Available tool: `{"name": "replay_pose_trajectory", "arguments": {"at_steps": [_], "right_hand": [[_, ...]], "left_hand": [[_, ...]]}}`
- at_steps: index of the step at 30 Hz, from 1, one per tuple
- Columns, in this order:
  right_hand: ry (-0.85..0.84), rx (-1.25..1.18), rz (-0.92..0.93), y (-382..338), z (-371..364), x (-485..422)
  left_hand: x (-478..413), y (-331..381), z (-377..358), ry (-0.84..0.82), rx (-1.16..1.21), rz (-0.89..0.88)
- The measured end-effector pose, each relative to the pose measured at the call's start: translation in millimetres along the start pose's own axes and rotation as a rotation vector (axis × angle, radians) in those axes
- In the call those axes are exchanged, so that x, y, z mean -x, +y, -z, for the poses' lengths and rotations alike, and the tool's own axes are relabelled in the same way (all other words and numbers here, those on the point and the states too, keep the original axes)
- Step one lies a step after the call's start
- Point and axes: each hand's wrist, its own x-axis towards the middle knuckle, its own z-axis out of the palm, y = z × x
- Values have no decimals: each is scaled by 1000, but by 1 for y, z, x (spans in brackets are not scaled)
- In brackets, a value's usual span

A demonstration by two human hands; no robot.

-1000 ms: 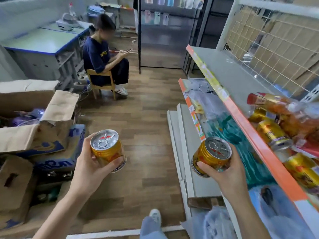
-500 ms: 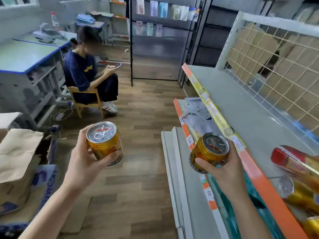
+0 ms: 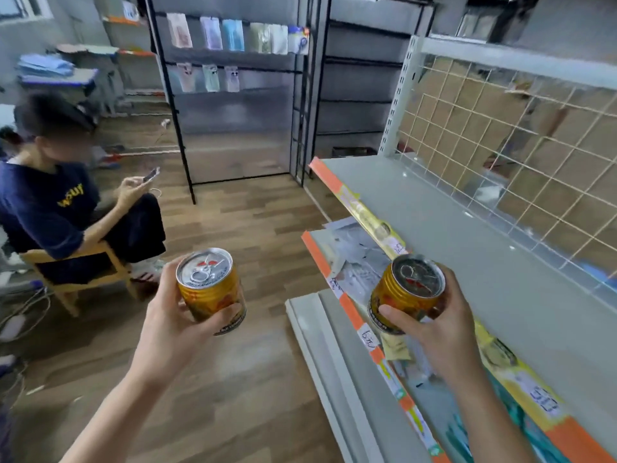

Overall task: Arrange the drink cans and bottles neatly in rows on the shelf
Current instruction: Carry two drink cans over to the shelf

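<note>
My left hand point(image 3: 170, 324) grips a gold drink can point(image 3: 211, 289) with a silver pull-tab lid, held upright over the wooden floor. In my right hand point(image 3: 437, 324) is a second gold can point(image 3: 405, 292), tilted a little to the left, just in front of the orange front edge of the grey shelf point(image 3: 484, 248). The stretch of shelf top in view is bare. A white wire grid point(image 3: 521, 162) forms the shelf's back.
A person in a dark blue shirt point(image 3: 50, 208) sits on a wooden chair point(image 3: 83, 282) at the left, holding a phone. A lower shelf point(image 3: 354, 262) under the grey one holds plastic-wrapped goods. A black-framed rack point(image 3: 233, 95) stands at the back.
The view has swung up and to the left; the cans and packets lying on the right of the shelf have left the frame. Both hands still hold their cans, now nearer the shelf's empty part.
</note>
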Motion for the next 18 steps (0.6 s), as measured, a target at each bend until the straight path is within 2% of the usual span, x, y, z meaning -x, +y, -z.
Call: {"name": "replay_pose_trajectory", "arguments": {"at_steps": [8, 18], "right_hand": [[104, 58, -3, 36, -26, -107], [190, 82, -55, 94, -28, -258]], "left_hand": [[-137, -40, -45, -85, 26, -13], [-317, -70, -153, -198, 64, -38]]}}
